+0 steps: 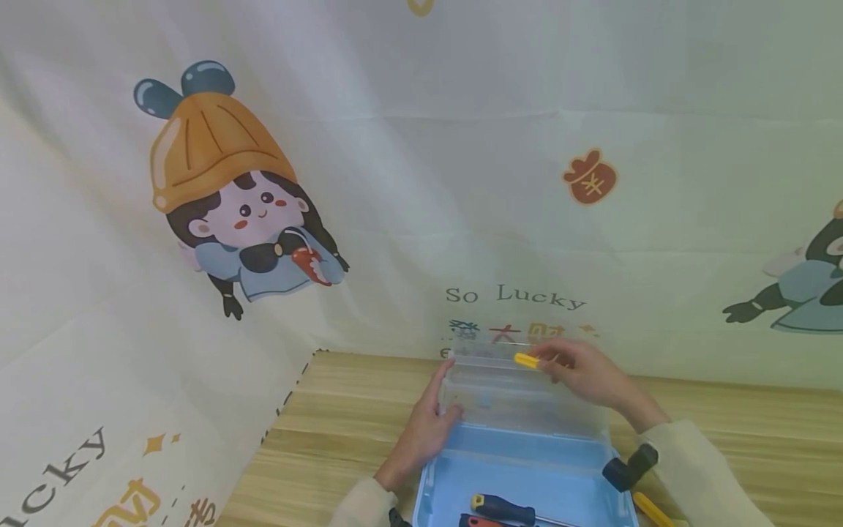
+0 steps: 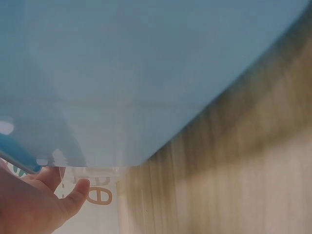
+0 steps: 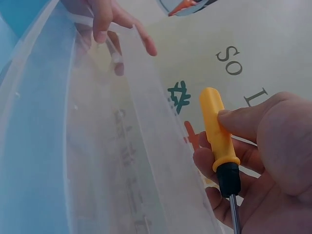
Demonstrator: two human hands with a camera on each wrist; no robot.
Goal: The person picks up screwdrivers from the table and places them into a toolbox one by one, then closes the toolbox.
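Observation:
A clear plastic lid (image 1: 527,404) stands raised at the back of a blue toolbox (image 1: 487,474). My left hand (image 1: 424,432) grips the lid's left edge, with thumb and fingers on either side of it. Between thumb and fingers, my right hand (image 1: 582,373) pinches the yellow handle of a screwdriver (image 3: 214,124) in front of the lid's upper right part. Its black collar and metal shaft show in the right wrist view. Inside the box lie a black and yellow screwdriver (image 1: 503,508) and a red-handled tool (image 1: 479,521), partly cut off by the frame.
On the wooden table (image 1: 349,410), a yellow-handled tool (image 1: 652,510) lies right of the box. A black wrist device (image 1: 630,468) is on the right sleeve. A printed curtain (image 1: 395,219) hangs close behind the lid.

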